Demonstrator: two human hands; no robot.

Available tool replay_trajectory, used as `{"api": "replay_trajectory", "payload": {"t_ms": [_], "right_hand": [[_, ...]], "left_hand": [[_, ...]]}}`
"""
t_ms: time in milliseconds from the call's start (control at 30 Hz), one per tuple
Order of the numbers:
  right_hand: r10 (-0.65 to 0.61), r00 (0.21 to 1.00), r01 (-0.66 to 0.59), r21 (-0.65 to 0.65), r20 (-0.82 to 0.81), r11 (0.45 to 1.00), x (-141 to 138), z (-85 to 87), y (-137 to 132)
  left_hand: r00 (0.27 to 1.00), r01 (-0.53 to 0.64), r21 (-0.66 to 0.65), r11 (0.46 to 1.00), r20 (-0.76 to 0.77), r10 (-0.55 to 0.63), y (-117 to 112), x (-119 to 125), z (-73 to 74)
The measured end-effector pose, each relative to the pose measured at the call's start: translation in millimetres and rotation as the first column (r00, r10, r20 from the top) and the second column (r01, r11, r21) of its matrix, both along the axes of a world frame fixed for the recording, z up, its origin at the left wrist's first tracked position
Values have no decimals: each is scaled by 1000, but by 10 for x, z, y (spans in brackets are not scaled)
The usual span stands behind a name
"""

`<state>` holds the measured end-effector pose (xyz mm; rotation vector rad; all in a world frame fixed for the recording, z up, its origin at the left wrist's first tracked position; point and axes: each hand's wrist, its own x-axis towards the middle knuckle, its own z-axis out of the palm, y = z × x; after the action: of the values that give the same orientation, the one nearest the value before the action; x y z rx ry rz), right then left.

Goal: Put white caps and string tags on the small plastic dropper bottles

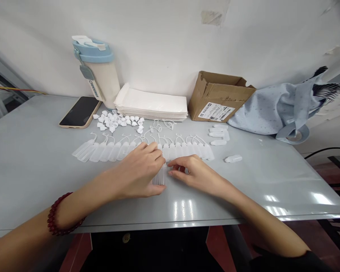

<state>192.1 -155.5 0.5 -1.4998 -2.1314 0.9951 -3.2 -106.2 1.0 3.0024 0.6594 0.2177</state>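
My left hand (143,172) is bent over several small translucent plastic tubes (161,176) near the front of the grey table, with thumb at their near end and fingers at the far end. My right hand (194,173) is just right of them; its thumb and index finger are curled but apart, fingertips close to the tubes' far end. Behind both hands runs a row of similar tubes (113,152) with thin white loops at their tops. My left hand hides part of that row. One loose tube (234,158) lies to the right.
More loose tubes (217,134) lie before an open cardboard box (223,100). White caps (110,121) form a pile at the left, beside a phone (81,112) and a tumbler (103,77). White paper packets (155,104) are stacked by the wall. A blue cloth bag (268,109) rests right.
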Motion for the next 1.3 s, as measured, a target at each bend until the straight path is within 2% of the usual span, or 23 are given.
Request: {"api": "replay_trajectory", "payload": {"t_ms": [200, 567, 1000, 1133, 1200, 1300], "right_hand": [[8, 1000, -8, -14, 18, 1000, -14, -10, 3], [8, 999, -6, -40, 43, 999, -24, -14, 11], [3, 999, -3, -10, 50, 1000, -34, -17, 12], [-6, 999, 6, 0, 48, 1000, -12, 1, 14], [-17, 999, 17, 2, 43, 1000, 25, 36, 23], [-38, 999, 39, -8, 38, 999, 144, 127, 55]], "left_hand": [[1000, 8, 13, 1000, 6, -8, -5, -8, -5], [993, -35, -54, 998, -115, 28, -35, 7, 59], [994, -29, -39, 999, -104, 25, -18, 0, 26], [997, -39, -62, 997, -65, 35, -15, -23, 52], [998, -56, -97, 994, 1, 56, 4, -45, 81], [979, -133, -187, 973, 131, 159, 82, -87, 128]]}}
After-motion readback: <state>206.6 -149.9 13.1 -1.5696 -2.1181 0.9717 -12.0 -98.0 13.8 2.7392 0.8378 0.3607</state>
